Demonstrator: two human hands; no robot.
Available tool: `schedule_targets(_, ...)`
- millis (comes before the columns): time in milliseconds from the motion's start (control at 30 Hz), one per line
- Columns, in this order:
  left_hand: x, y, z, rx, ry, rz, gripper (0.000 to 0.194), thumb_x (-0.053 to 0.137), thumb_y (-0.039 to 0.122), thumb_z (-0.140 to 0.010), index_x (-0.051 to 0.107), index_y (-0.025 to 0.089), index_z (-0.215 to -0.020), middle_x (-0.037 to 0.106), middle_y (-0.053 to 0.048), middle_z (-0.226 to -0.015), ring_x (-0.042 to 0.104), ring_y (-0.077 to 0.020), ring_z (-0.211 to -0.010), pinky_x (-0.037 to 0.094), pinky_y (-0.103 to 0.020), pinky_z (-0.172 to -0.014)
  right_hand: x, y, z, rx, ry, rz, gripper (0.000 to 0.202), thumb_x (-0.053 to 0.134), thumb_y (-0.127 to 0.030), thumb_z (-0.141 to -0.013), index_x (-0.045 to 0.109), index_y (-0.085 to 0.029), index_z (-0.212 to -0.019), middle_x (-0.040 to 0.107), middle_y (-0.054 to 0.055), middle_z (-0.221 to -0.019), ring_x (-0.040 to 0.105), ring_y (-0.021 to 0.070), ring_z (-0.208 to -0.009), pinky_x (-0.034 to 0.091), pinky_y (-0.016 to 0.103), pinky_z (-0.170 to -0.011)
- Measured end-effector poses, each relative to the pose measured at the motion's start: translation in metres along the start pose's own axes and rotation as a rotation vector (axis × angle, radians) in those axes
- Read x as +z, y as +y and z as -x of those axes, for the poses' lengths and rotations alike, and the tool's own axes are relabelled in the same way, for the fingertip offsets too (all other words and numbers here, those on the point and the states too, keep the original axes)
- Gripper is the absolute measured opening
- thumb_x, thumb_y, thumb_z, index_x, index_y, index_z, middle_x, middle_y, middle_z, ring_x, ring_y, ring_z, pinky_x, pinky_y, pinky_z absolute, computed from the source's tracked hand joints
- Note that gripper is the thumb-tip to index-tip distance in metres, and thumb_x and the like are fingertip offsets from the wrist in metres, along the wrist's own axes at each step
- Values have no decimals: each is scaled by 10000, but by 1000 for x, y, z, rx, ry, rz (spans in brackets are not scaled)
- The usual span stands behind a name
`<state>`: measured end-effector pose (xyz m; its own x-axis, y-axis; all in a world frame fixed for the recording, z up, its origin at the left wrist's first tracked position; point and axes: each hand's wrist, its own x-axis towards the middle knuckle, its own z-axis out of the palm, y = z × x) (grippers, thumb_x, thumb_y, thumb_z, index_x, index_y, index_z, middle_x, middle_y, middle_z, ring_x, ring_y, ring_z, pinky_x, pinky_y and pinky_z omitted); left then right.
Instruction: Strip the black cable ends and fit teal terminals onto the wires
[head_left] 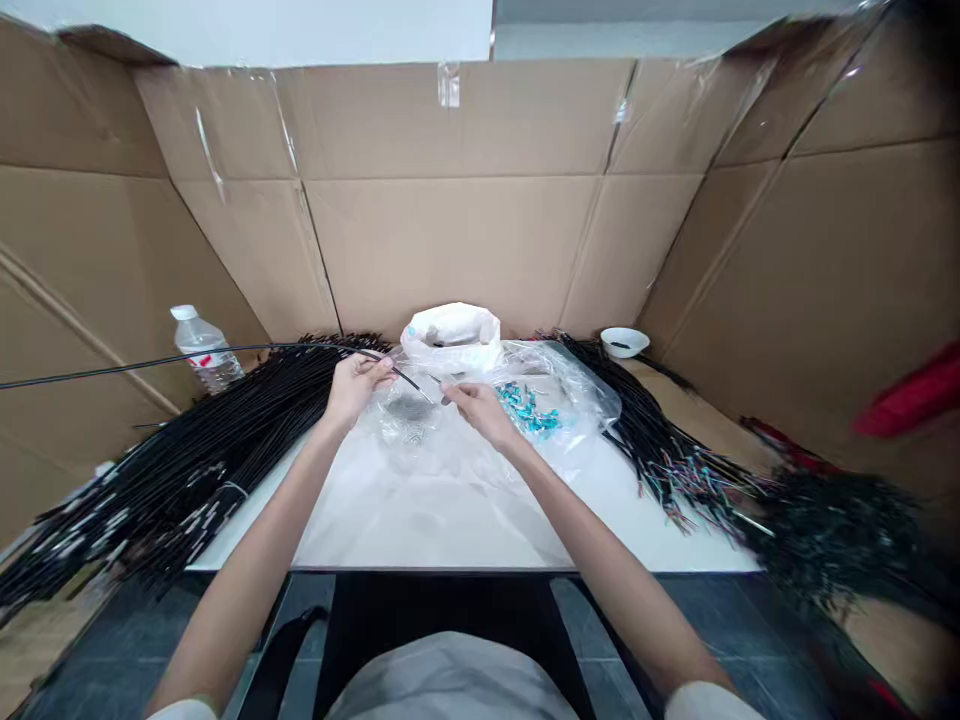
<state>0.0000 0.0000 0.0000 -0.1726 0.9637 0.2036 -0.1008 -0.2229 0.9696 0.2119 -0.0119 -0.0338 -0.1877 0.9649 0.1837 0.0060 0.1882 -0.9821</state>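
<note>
My left hand (358,387) is closed around a thin black cable (300,346). The cable runs off to the left edge, and its short free end points toward my right hand. My right hand (480,408) pinches a small, thin grey piece (445,399), too small to name, close to the cable's tip. Whether the two touch I cannot tell. Beneath the hands lies clear plastic sheeting (480,450), with a pile of small silvery parts (412,425) on the left and small turquoise parts (532,408) on the right.
A large bundle of black cables (225,440) covers the table's left side; another bundle (645,420) with coloured wire ends lies right. Behind are a white bag (450,335), a small white bowl (624,342) and a water bottle (206,348). Cardboard walls (465,230) surround the white table (420,540).
</note>
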Motion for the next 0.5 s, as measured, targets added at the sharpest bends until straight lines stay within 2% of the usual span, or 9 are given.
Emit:
schedule_targets(133,2,-6,2,-23,11,-16,510,972,453,-475,691,126,-746,725,-29,-681,689,-146,-658,577,-235,-661,13,2,7,0,-9,-37,330,775,-449,-646,638,-149,-661,365,-69,-534,329,91,-559,236,259,-537)
schedule_targets(300,4,-10,6,-69,57,-31,333,919,340,-636,701,118,-755,740,-51,-727,699,-155,-679,590,-256,-687,12,6,8,-18,64,-66,291,755,-419,-638,648,-161,-721,422,-58,-585,327,99,-579,233,262,-540)
schedule_targets(367,5,-9,8,-83,77,-28,286,897,305,-674,701,113,-756,733,-47,-713,697,-151,-668,595,-258,-691,9,5,10,-20,67,-71,290,739,-435,-658,626,-171,-702,394,-63,-580,295,96,-570,209,267,-535)
schedule_targets(500,8,-7,14,-96,106,-10,246,880,261,-702,702,105,-770,718,-32,-675,684,-134,-635,593,-239,-670,4,-1,18,4,-14,-84,316,749,-445,-669,590,-173,-637,319,-74,-556,226,78,-540,165,272,-520)
